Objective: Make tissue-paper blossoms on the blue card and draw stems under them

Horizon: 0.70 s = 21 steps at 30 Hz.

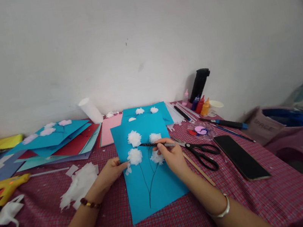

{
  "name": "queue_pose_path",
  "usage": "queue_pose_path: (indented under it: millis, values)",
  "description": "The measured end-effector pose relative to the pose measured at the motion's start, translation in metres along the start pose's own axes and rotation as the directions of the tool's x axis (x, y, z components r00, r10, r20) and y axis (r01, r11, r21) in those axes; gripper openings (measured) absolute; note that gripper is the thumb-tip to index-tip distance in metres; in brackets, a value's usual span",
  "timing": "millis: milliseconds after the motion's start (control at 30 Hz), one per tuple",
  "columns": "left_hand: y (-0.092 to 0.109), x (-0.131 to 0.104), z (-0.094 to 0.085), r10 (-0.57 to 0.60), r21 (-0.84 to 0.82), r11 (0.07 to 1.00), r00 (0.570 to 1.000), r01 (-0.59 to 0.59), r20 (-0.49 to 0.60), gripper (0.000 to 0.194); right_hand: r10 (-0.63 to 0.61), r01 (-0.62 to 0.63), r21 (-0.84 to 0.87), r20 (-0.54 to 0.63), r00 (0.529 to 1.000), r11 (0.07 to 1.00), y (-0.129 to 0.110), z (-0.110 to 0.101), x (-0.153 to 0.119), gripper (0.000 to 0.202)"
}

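A sheet of blue paper (163, 188) lies in front of me, bearing several fluffy white paper flowers (134, 138) and thin dark drawn stems. My right hand (170, 155) grips a black pen (148, 144), its tip pointing left between two flowers on the left side. Whether the tip touches the sheet is hard to tell. My left hand (113, 172) pinches the sheet's left edge, thumb on top, close to small white scraps (128, 169). Black-handled scissors (202, 150) and a wooden stick (199, 169) rest right of the sheet.
Torn white tissue (81, 186) and a yellow glue gun (7, 190) are on the left. Coloured papers (58, 143) are stacked behind them. A phone (241, 157), paint bottles (205, 107) and a cutter (230, 124) occupy the right. Another flowered blue sheet (151, 110) lies at the back.
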State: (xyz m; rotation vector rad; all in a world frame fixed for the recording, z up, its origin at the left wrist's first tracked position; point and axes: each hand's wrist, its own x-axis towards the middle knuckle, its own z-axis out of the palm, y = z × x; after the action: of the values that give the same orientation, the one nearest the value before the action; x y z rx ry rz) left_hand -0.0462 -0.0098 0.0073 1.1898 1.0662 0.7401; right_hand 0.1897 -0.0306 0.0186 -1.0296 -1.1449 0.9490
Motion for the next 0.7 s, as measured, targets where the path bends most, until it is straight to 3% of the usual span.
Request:
queue_pose_path:
  millis: [333, 700]
  values:
    - [0.0024, -0.0009, 0.0009, -0.032, -0.034, 0.999, 0.999, 0.032, -0.012, 0.033, -0.022, 0.021, -0.01, -0.089, 0.996, 1.0, -0.0034, -0.001, 0.0031, 0.016]
    - [0.0078, -0.0028, 0.0043, -0.04, -0.029, 0.999, 0.999, 0.04, -0.021, 0.042, -0.004, 0.005, 0.01, -0.1, 0.995, 1.0, -0.002, -0.0002, 0.0049, 0.018]
